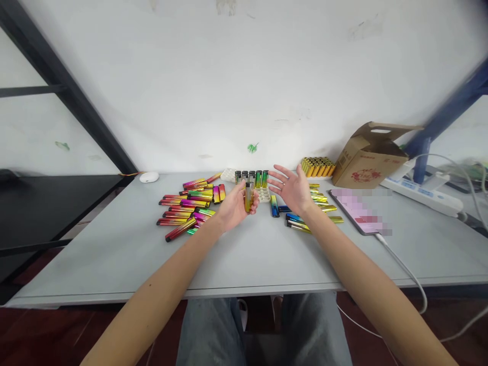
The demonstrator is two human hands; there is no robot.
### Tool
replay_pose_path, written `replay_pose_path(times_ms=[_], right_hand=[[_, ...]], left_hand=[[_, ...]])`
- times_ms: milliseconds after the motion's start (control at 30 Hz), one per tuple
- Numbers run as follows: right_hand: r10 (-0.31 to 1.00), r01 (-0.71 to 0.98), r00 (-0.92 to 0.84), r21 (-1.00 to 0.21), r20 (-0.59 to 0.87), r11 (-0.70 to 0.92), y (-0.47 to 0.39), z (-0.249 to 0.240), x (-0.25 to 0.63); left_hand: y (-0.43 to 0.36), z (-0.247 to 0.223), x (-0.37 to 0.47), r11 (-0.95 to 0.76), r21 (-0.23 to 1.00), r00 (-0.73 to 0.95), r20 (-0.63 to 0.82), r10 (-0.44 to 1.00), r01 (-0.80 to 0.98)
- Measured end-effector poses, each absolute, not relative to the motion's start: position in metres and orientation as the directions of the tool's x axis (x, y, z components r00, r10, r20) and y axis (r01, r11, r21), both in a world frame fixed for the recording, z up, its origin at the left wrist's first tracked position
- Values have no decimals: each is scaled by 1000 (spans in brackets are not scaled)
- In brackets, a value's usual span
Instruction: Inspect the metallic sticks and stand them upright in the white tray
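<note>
In my left hand [235, 207] I hold a lighter [249, 197] upright, gold below and dark at the top. My right hand [292, 190] is raised with fingers spread, holding nothing. Behind them is a white tray [263, 195] with holes, where a row of lighters [258, 178], some green, stands upright. Shiny metallic sleeves or lighters in red, pink, green and gold [186, 203] lie piled left of my left hand. Below and beside my right hand lie blue and gold ones [297, 221]; my arm partly hides them.
Gold cylinders [318, 168] stand packed together by the wall, beside an open cardboard box [366, 162]. A phone [356, 211] with a white cable lies at the right, near a power strip [423, 195]. A white earbud case [149, 177] sits at the back left.
</note>
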State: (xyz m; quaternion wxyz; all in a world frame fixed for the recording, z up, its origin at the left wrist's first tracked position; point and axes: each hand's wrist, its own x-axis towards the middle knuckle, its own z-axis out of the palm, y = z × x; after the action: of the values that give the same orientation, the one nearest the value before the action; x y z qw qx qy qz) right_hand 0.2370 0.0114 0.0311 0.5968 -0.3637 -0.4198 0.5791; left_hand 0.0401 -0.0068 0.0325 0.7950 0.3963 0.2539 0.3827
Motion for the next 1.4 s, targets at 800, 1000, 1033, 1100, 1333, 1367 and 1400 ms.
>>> replay_pose_path(times_ms=[800, 1000, 1033, 1100, 1333, 1367, 1400], right_hand=[[996, -376, -28, -924, 81, 65, 14, 29, 238], [996, -382, -25, -922, 84, 69, 14, 29, 238], [996, -387, -22, -920, 83, 68, 13, 29, 238], [997, -396, -18, -916, 77, 64, 12, 31, 237], [997, -383, -14, -921, 82, 70, 12, 32, 238], [996, -382, -15, -921, 84, 71, 12, 32, 238], [996, -382, -16, -921, 85, 73, 12, 31, 238]], left_hand=[[-13, 33, 46, 379, 852, 535, -143, 832, -361], [-13, 30, 48, 360, 866, 525, -139, 840, -347], [-12, 29, 49, 355, 867, 523, -135, 842, -348], [-12, 28, 49, 347, 869, 520, -126, 845, -353], [-11, 25, 49, 343, 862, 532, -103, 841, -374], [-11, 25, 49, 342, 860, 533, -99, 840, -378], [-11, 25, 49, 340, 859, 533, -96, 841, -382]])
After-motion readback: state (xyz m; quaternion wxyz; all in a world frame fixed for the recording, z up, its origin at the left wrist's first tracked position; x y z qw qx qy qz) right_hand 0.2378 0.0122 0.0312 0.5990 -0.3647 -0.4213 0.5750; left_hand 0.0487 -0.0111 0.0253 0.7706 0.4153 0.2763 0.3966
